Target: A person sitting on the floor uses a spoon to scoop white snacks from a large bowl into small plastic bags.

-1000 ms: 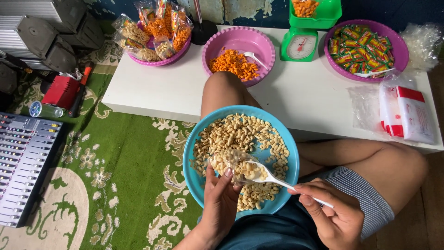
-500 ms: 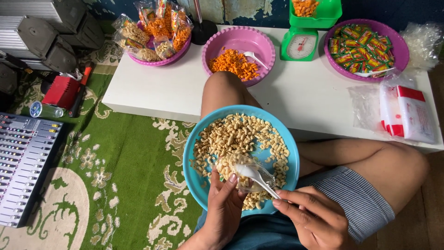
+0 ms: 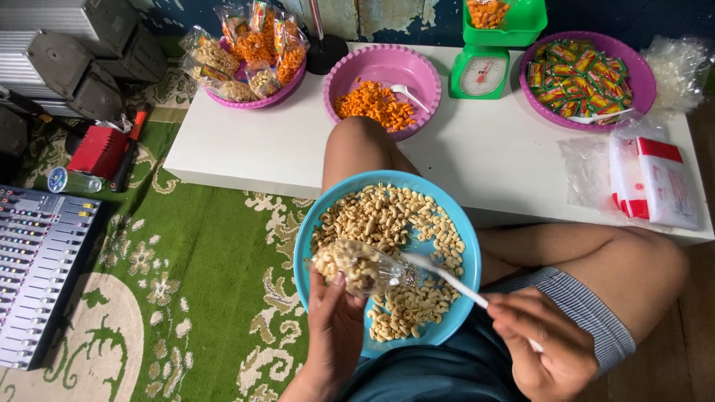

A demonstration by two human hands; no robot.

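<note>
A blue bowl (image 3: 316,225) of pale curved snacks rests on my lap. My left hand (image 3: 333,330) holds a small clear plastic bag (image 3: 356,266), partly filled with those snacks, over the bowl's left side. My right hand (image 3: 547,345) grips the handle of a white plastic spoon (image 3: 445,275). The spoon's tip sits at the bag's open mouth, above the snacks.
A low white table (image 3: 246,145) carries a pink bowl of orange snacks (image 3: 383,89), a pink bowl of filled bags (image 3: 252,56), a pink bowl of green-wrapped packets (image 3: 585,78), a green scale (image 3: 485,63) and plastic bag packs (image 3: 655,182). An audio mixer (image 3: 37,272) lies on the green carpet at left.
My left hand has shifted the bag to the left and tilted it. My right hand has drawn back to the right, so the spoon has come out to the bag's mouth.
</note>
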